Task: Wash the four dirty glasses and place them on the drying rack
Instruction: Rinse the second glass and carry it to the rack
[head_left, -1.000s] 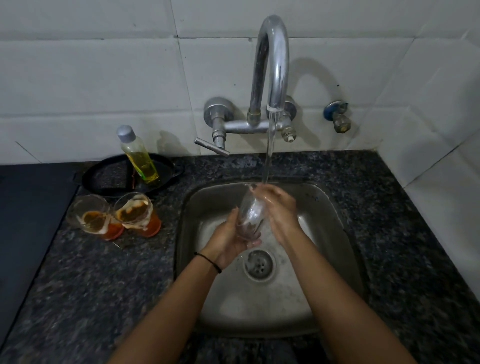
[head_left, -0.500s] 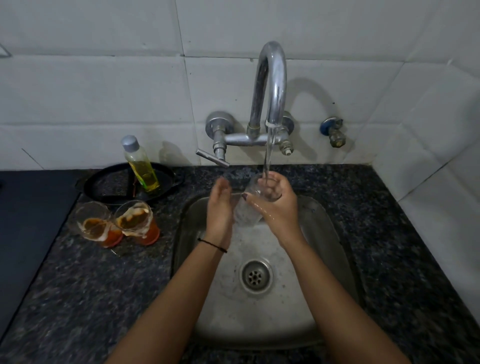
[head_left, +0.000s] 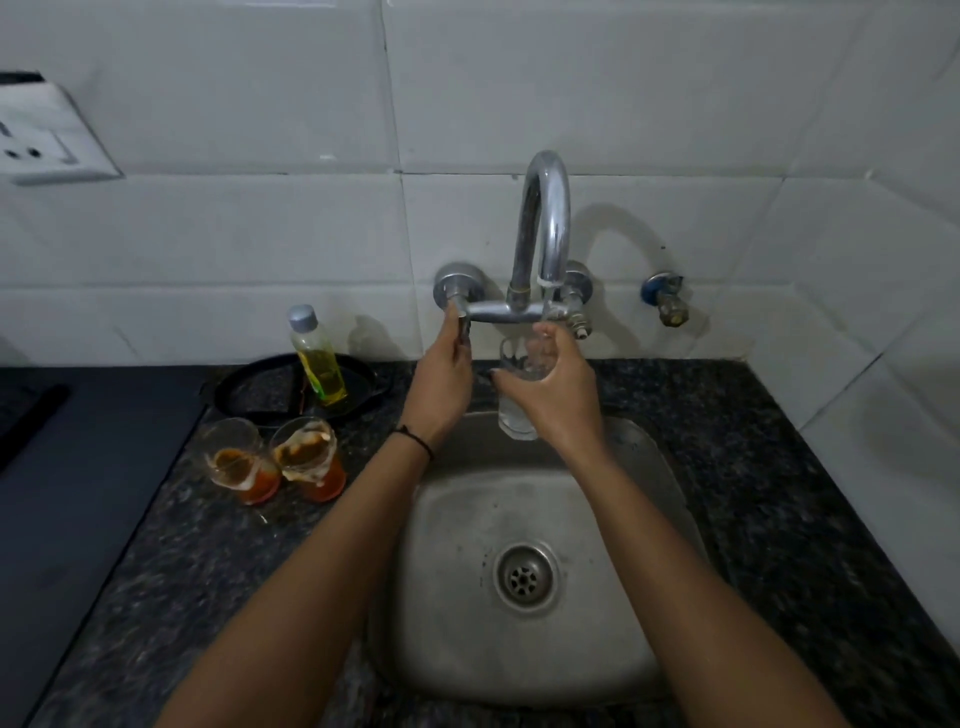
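Note:
My right hand (head_left: 553, 397) grips a clear glass (head_left: 517, 415) upright under the spout of the chrome tap (head_left: 543, 223), above the back of the steel sink (head_left: 670, 499). My left hand (head_left: 441, 384) is closed on the tap's lever handle (head_left: 462, 325) at the left of the tap body. Two dirty glasses with orange-brown residue, one (head_left: 236, 460) beside the other (head_left: 309, 457), stand on the dark granite counter (head_left: 208, 551) left of the sink. No drying rack is in view.
A bottle of yellow liquid (head_left: 317, 358) stands in a black pan (head_left: 249, 395) behind the dirty glasses. A dark cooktop (head_left: 78, 467) lies at the far left. A wall socket (head_left: 47, 135) and a second valve (head_left: 667, 301) sit on the white tiles.
My left hand let go of the glass and rose to the tap's lever. My right hand lifted the glass closer to the spout. The view tilted upward.

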